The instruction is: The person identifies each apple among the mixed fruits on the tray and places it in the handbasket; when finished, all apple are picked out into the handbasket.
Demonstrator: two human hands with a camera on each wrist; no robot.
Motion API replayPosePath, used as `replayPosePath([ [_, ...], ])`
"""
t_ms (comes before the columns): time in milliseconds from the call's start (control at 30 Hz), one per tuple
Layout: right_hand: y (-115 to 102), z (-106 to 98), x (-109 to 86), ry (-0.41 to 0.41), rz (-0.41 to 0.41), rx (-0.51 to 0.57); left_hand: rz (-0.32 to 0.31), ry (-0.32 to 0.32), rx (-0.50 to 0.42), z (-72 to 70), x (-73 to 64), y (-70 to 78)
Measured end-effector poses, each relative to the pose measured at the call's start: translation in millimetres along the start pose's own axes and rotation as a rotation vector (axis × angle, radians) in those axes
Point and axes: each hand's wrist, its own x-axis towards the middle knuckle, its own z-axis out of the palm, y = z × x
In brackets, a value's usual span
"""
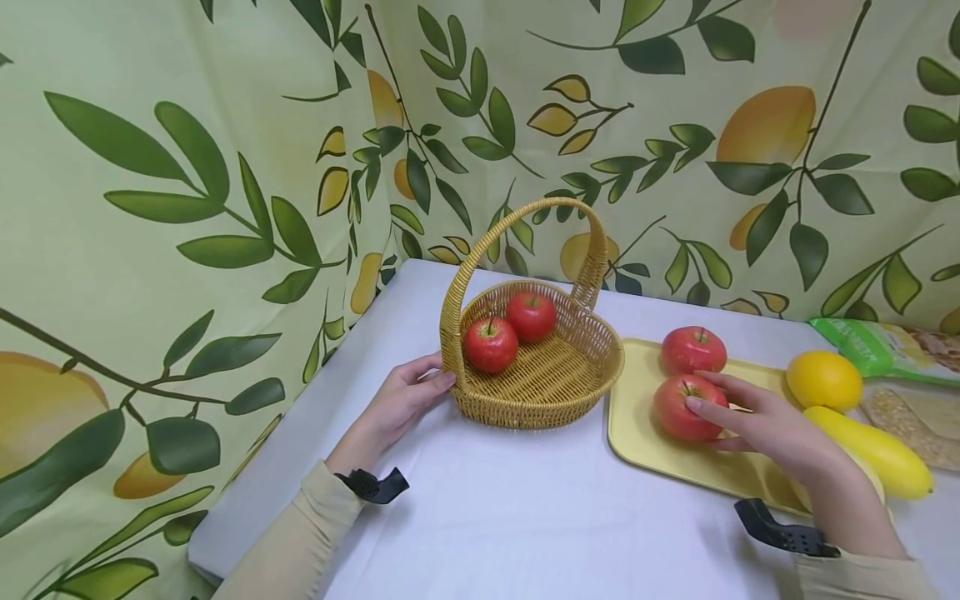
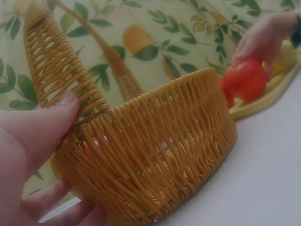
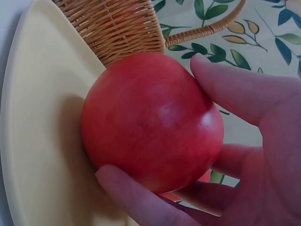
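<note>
A wicker basket (image 1: 536,412) with a tall arched handle holds two red apples (image 1: 491,347) on its left side. My left hand (image 1: 405,402) grips the basket's left side, thumb on the handle's base (image 2: 70,89) and fingers against the woven wall below. Over on the right, my right hand (image 1: 783,429) holds another red apple (image 1: 678,408) over a pale yellow tray (image 1: 645,458). In the right wrist view, thumb and fingers curl around this apple (image 3: 150,122). Just behind it is one more red apple (image 1: 692,347).
An orange-yellow round fruit (image 1: 825,381) and a long yellow fruit (image 1: 881,454) lie at the tray's right end. Farther right are a green packet (image 1: 870,350) and a clear bag of grains (image 1: 911,425). A leaf-patterned cloth (image 1: 660,167) hangs behind the white table (image 1: 510,517).
</note>
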Motion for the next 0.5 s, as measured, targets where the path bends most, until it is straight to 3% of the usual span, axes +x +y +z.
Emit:
replayPosePath([
  [333,7.5,2.3,0.9,-0.003,-0.079,0.031,0.008,-0.005,0.008,0.6,0.0,0.8],
  [500,5.9,4.7,1.7,0.022,-0.050,-0.005,0.008,-0.008,0.018,-0.3,0.0,0.0],
])
